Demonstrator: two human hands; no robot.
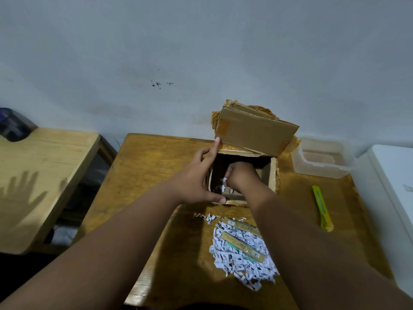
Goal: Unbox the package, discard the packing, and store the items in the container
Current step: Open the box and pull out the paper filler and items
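An open cardboard box (272, 175) stands on the wooden table (152, 175), its flaps (254, 130) raised at the back. My left hand (196, 177) grips the box's left rim, index finger touching the flap. My right hand (241, 175) reaches down inside the box, fingers closed on white shredded paper (223, 183). In front of the box lies a pile of shredded paper (243, 260) with two gold packaged items (243, 245) on it. A clear plastic container (321, 159) sits at the table's far right.
A yellow-green utility knife (323, 209) lies right of the box. A white object (395, 198) borders the table on the right. A second wooden table (40, 175) stands to the left, with a dark object (13, 124) at its back. A grey wall rises behind.
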